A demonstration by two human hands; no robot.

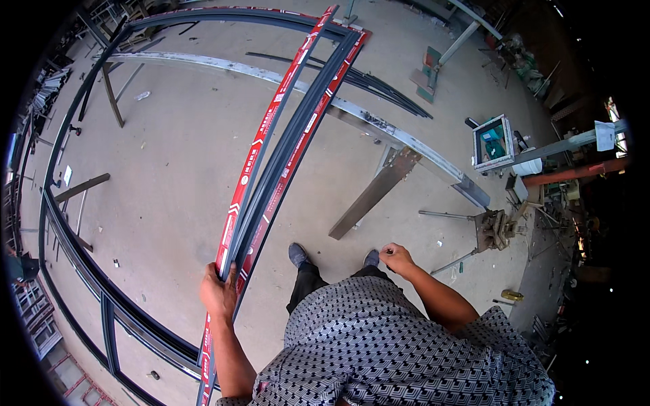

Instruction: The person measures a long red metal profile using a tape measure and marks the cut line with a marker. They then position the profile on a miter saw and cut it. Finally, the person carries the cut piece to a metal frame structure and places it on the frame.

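My left hand (219, 292) is wrapped round a long, narrow profile strip (265, 128) covered in red printed film. The strip lies lengthwise along one side of a large dark grey window frame (292, 142), whose outer edge carries the same red film. Its far end reaches past the frame's far right corner. Away from the frame, in front of my body, my right hand (396, 259) is closed with thumb and fingers pinched together. A tiny dark spot shows at those fingertips, too small to name.
A long pale metal rail (379, 123) runs under the frame, with a brown beam (376, 193) slanting below it. Dark strips (386, 93) lie on the floor beyond. To the right are a small white frame (492, 143), a tripod-legged stand (493, 230) and a yellow-handled tool (512, 296).
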